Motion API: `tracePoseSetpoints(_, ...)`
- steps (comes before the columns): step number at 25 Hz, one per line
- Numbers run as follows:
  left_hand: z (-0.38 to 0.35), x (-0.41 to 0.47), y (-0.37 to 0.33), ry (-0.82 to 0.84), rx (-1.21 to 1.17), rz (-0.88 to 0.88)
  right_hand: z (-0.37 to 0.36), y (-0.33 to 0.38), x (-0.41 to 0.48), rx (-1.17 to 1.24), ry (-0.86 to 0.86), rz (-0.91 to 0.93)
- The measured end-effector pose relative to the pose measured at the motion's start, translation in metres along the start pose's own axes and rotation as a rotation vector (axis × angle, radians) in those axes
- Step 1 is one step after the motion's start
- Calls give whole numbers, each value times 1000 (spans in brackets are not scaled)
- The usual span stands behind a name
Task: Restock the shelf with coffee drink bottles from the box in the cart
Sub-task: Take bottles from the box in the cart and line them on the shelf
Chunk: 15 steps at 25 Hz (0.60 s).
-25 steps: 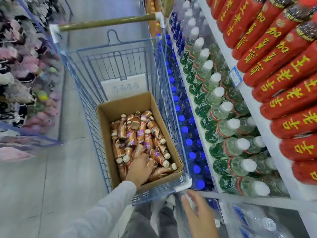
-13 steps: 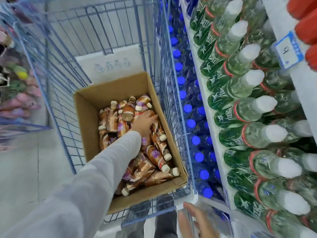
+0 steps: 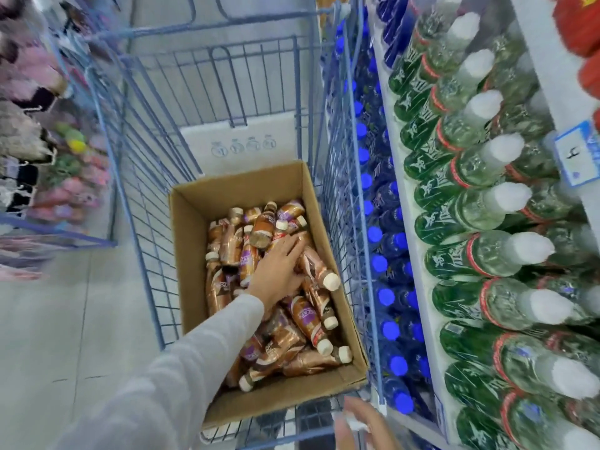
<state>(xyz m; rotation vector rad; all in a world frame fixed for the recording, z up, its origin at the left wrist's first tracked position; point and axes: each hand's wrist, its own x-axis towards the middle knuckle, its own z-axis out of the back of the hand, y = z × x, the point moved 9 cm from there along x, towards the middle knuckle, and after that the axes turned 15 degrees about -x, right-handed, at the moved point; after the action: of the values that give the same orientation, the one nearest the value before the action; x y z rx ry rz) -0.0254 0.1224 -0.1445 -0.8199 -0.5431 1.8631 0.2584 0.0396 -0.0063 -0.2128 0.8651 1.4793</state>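
A cardboard box [image 3: 191, 254] sits in the blue wire cart [image 3: 337, 241] and holds several brown coffee drink bottles [image 3: 302, 315] with cream caps, lying jumbled. My left hand [image 3: 279, 269], in a grey sleeve, reaches into the far right part of the box. Its fingers lie over one coffee bottle [image 3: 319, 271] along the box's right wall, and the thumb closes in under it. My right hand [image 3: 360, 423] is blurred at the bottom edge, by the cart's near right corner, fingers loosely spread and holding nothing that I can see.
Shelves on the right carry green water bottles [image 3: 480, 261] with white caps, blue-capped bottles [image 3: 386, 293] lower down and red packs [image 3: 581, 24] above. A blue price tag [image 3: 574, 154] sits on the shelf edge. Soft toys [image 3: 48, 177] fill a bin at left.
My left hand went from the near end of the box to its far right part and has settled on one bottle. The view has tilted down and closer.
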Motion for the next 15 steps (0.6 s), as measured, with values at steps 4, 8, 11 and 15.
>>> tracePoseSetpoints(4, 71, -88, -20, -215, -635, 178, 3, 34, 18, -18, 179, 99)
tracePoseSetpoints(8, 102, -185, -20, -411, -922, 434, -24, 82, 67, -119, 341, 163)
tracePoseSetpoints(11, 108, -239, -12, -548, -1063, 542, -61, 113, 115, -157, 357, 180)
tracePoseSetpoints(15, 103, -295, 11, -685, -1197, 676, -123, 156, 153, -202, 400, 239)
